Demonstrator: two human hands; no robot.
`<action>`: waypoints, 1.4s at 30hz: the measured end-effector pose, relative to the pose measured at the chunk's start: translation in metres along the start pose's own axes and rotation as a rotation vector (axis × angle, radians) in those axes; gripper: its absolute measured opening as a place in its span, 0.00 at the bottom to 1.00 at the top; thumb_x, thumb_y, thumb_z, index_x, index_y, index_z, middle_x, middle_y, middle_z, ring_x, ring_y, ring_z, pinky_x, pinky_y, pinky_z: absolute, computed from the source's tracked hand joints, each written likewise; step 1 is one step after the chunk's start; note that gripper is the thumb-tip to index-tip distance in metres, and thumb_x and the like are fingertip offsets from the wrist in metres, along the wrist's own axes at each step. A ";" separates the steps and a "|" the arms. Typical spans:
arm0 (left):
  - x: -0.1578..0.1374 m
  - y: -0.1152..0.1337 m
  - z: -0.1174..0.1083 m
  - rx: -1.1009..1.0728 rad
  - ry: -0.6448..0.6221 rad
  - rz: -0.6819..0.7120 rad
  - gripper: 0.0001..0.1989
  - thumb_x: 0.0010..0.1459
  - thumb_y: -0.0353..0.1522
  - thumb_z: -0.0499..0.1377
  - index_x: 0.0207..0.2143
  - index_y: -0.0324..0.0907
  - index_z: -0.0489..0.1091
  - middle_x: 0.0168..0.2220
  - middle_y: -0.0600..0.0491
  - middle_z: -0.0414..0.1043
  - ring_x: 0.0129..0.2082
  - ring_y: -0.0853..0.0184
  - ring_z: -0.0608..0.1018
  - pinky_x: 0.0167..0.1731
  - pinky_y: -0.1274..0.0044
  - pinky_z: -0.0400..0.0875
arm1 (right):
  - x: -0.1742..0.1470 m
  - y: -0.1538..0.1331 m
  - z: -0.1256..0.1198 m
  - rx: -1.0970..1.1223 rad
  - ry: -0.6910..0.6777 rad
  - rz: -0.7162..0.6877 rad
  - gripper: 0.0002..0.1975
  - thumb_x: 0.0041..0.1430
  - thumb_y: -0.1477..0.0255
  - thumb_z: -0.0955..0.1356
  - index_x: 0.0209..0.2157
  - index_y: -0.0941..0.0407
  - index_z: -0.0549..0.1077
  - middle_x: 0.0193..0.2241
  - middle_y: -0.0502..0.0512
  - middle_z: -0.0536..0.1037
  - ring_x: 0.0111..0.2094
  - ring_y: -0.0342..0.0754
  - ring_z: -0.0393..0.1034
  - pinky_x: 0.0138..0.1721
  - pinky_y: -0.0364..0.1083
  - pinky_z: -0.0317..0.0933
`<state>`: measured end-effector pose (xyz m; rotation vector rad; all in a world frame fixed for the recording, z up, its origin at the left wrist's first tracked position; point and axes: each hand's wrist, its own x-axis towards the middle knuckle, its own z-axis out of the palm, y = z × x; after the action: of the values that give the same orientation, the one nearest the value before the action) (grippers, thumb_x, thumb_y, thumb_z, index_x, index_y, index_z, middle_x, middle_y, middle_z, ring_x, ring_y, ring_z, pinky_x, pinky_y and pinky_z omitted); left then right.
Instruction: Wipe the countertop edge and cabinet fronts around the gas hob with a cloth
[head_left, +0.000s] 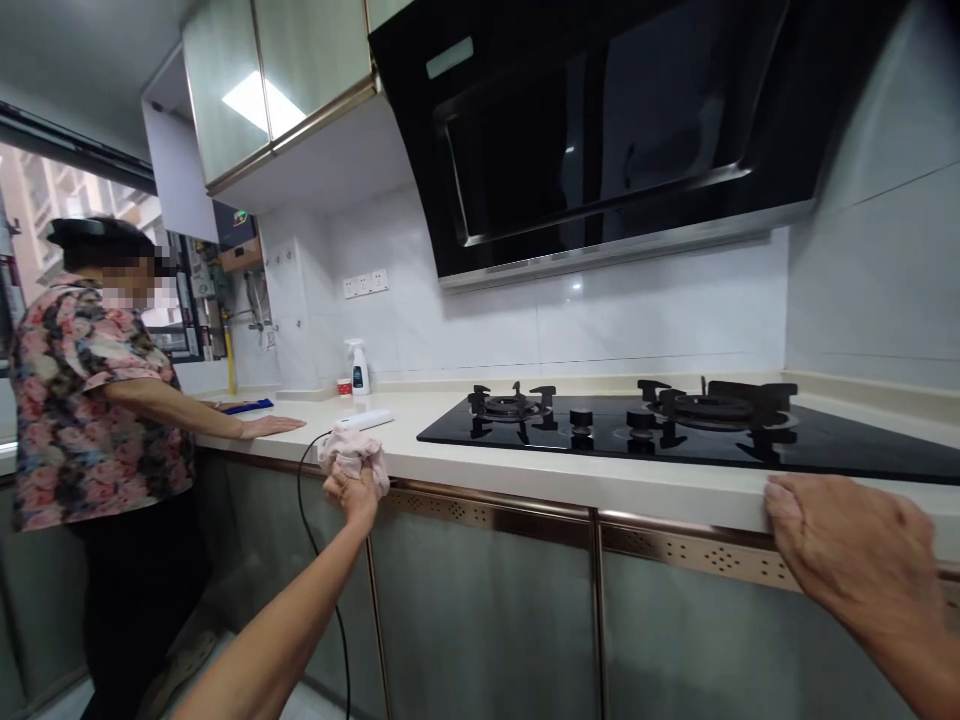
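Observation:
My left hand (349, 490) is closed around a crumpled pale pink cloth (352, 452) at the front edge of the white countertop (450, 465). Just behind the cloth lies a white elongated device (366, 419); a black cord (304, 500) hangs over the edge close by. My right hand (855, 530) rests against the counter's front edge at the right, in front of the black gas hob (600, 435). Its back faces me and the thumb shows at the left, but the other fingers are mostly hidden.
A person (97, 400) in a floral shirt stands at left, one hand (274, 426) flat on the counter. A spray bottle (358, 368) and a small red-and-white tub (344, 387) stand near the wall. The black range hood (600, 130) overhangs the hob; wall cabinets (300, 60) hang at upper left.

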<state>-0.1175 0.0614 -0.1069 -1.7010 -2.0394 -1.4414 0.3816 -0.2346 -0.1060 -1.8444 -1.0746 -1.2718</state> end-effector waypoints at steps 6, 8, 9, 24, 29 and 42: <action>-0.046 0.040 0.012 -0.240 -0.031 -0.184 0.31 0.65 0.50 0.48 0.59 0.35 0.48 0.53 0.35 0.61 0.54 0.51 0.74 0.48 0.64 0.72 | -0.002 0.005 0.007 -0.105 0.027 -0.065 0.20 0.69 0.62 0.53 0.37 0.54 0.70 0.35 0.61 0.78 0.40 0.57 0.67 0.47 0.54 0.52; -0.060 0.052 0.013 -0.318 -0.047 -0.167 0.28 0.65 0.48 0.49 0.57 0.39 0.49 0.52 0.38 0.61 0.51 0.56 0.76 0.47 0.67 0.73 | -0.002 0.005 0.007 -0.102 0.026 -0.073 0.18 0.69 0.63 0.54 0.38 0.54 0.71 0.36 0.60 0.78 0.40 0.56 0.67 0.48 0.53 0.51; -0.066 0.056 0.012 -0.354 -0.052 -0.153 0.25 0.65 0.46 0.50 0.57 0.41 0.49 0.52 0.40 0.61 0.50 0.57 0.76 0.47 0.67 0.73 | -0.001 0.005 0.007 -0.095 0.029 -0.077 0.18 0.69 0.63 0.55 0.38 0.55 0.71 0.36 0.60 0.78 0.40 0.55 0.67 0.48 0.53 0.51; -0.073 0.184 -0.071 -0.447 0.082 0.704 0.35 0.53 0.44 0.66 0.61 0.46 0.61 0.62 0.41 0.57 0.63 0.50 0.61 0.61 0.59 0.60 | -0.002 0.006 0.009 -0.045 0.082 -0.083 0.16 0.69 0.64 0.57 0.40 0.57 0.72 0.36 0.60 0.76 0.40 0.55 0.66 0.49 0.54 0.52; -0.096 0.238 -0.057 -0.034 -0.518 1.123 0.37 0.52 0.55 0.64 0.61 0.55 0.64 0.64 0.46 0.61 0.63 0.46 0.61 0.57 0.50 0.60 | 0.001 0.005 0.003 -0.061 0.073 -0.109 0.17 0.71 0.64 0.56 0.41 0.57 0.72 0.37 0.59 0.76 0.41 0.54 0.66 0.48 0.52 0.52; -0.033 0.186 -0.042 -0.127 -0.503 0.823 0.28 0.67 0.51 0.42 0.50 0.49 0.76 0.55 0.50 0.75 0.57 0.54 0.73 0.57 0.61 0.61 | 0.024 -0.015 -0.019 0.065 -0.240 0.168 0.23 0.68 0.60 0.54 0.37 0.55 0.74 0.38 0.61 0.75 0.44 0.57 0.66 0.51 0.57 0.54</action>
<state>0.0271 -0.0070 0.0023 -2.6951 -1.0962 -0.9246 0.3649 -0.2379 -0.0764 -2.0277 -1.0455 -0.9264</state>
